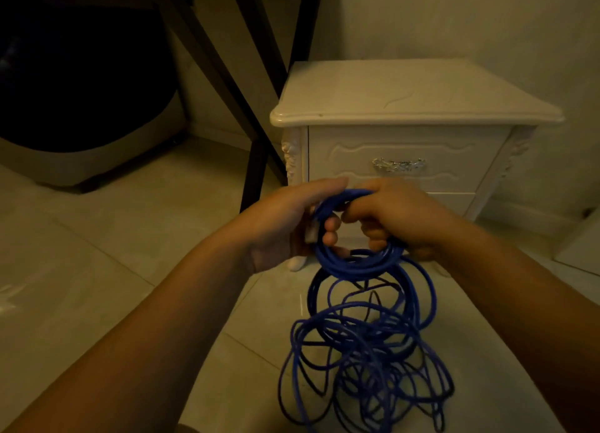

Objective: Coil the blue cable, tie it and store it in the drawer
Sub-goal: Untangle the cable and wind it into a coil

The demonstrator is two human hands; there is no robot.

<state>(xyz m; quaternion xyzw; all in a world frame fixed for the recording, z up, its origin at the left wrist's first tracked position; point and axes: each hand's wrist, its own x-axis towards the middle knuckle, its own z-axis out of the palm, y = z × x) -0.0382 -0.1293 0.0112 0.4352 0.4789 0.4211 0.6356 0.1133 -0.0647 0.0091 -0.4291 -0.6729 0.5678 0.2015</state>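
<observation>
In front of the cream nightstand [412, 101], the left hand [285, 225] grips the small coil of blue Ethernet cable [354, 260] while the right hand [399, 218] pinches its top, so each new loop should match in size before drawing slack from the tangle below.

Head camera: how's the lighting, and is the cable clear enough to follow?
Head view: dim, yellowish light, near black at top left around the table legs. Head view: wide-angle bend curves the cabinet edges. Head view: the blue cable is soft but traceable, held coil and floor tangle alike.
</observation>
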